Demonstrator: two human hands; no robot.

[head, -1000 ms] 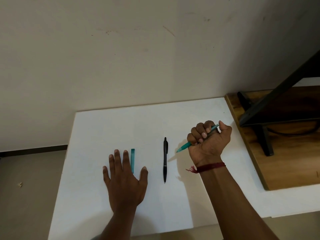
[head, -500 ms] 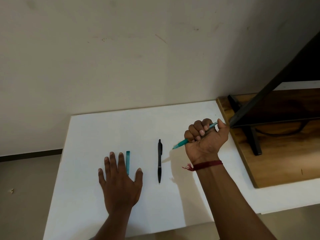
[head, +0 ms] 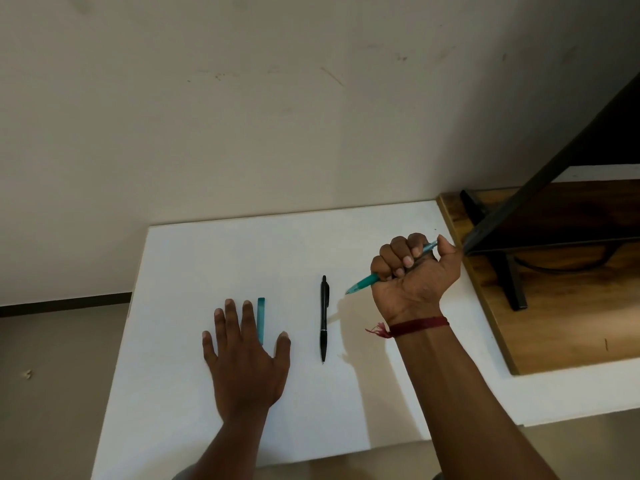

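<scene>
My right hand point(head: 414, 275) is raised above the white table point(head: 194, 265) in a fist and grips a teal pen point(head: 363, 283), whose uncapped tip points down and to the left. A black pen point(head: 324, 318) lies lengthwise on the table just left of that hand. My left hand point(head: 246, 355) rests flat on the table with straight fingers. The teal pen cap point(head: 260, 318) lies beside its index finger, with its near end hidden under the hand.
A wooden board point(head: 568, 327) lies on the right side of the table and carries a black metal stand point(head: 512, 282) with a slanted bar. The wall is close behind the table. Floor shows at the left.
Both hands and the pens keep their places on the table. Only the view has shifted slightly.
</scene>
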